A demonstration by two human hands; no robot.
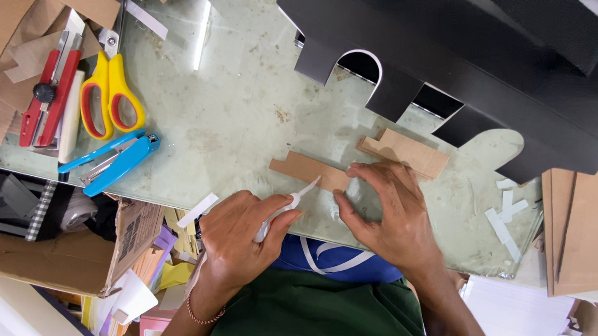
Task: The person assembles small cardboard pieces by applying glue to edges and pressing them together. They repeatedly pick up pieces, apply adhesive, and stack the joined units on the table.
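My left hand [241, 236] pinches a thin white strip [290, 201] that runs up toward a small brown cardboard piece [306, 168] lying on the glass tabletop [247, 117]. My right hand [385, 210] rests on the glass with its fingertips on the right end of that cardboard piece, holding it down. A second, larger brown cardboard piece [405, 152] lies just beyond my right hand. A black cardboard structure with arched cut-outs [468, 68] stands at the back right.
Yellow-handled scissors [108, 93], a red utility knife [47, 97] and a blue stapler [118, 162] lie at the left. Brown cardboard scraps [20, 31] fill the far left. White strips [508, 216] lie at the right, and an open box [56, 244] sits below the table edge.
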